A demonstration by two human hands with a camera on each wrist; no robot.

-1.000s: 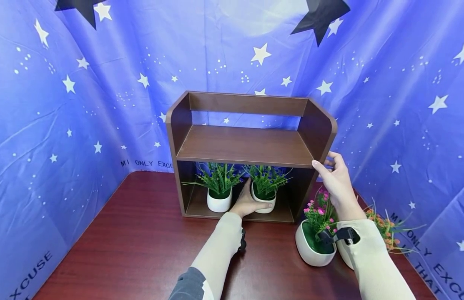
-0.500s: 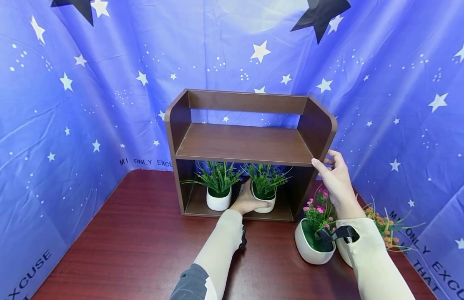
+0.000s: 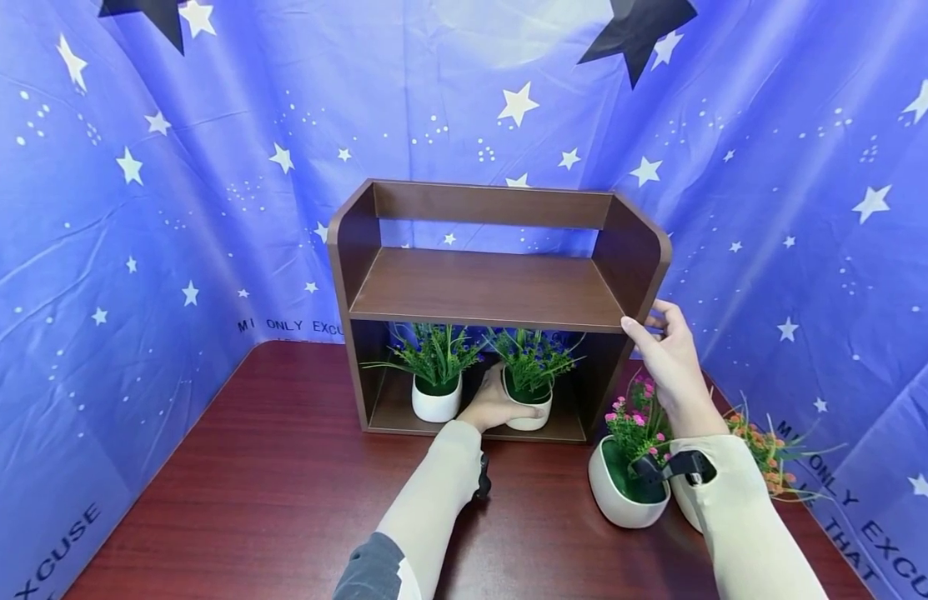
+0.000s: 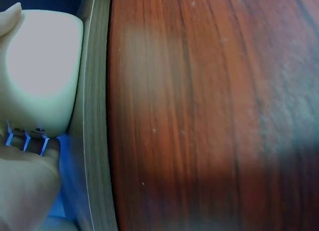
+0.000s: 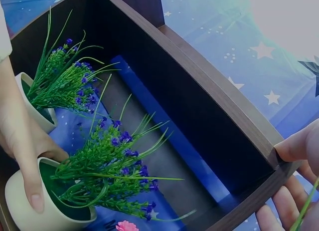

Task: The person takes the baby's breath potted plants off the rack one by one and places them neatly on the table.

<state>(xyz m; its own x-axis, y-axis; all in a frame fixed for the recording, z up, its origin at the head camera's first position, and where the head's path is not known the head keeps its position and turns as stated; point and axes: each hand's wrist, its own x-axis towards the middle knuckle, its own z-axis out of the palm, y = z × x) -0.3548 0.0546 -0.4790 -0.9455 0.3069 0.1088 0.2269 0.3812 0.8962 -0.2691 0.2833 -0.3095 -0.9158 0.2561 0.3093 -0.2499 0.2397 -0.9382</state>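
Note:
My left hand [image 3: 488, 407] holds the white pot of a blue-flowered artificial plant [image 3: 537, 360] in the lower compartment of a brown two-tier shelf [image 3: 494, 287]. Its thumb lies across the pot's front and the other fingers reach round the side; the left wrist view shows the white pot [image 4: 42, 99] close up. I cannot tell whether the pot's base touches the shelf board. A similar blue-flowered plant [image 3: 437, 371] stands just left of it. My right hand [image 3: 674, 371] grips the shelf's right side panel, thumb at the front edge and fingers round the outside.
On the table [image 3: 283, 492], a pink-flowered plant [image 3: 630, 483] in a white pot stands right of the shelf. An orange-flowered plant [image 3: 767, 450] beside it is partly hidden by my right forearm. A starry blue curtain [image 3: 208, 208] surrounds the table.
The held pot and my left hand have come slightly lower, toward the shelf's front edge. My right hand keeps its grip on the side panel. The head view shifted a little.

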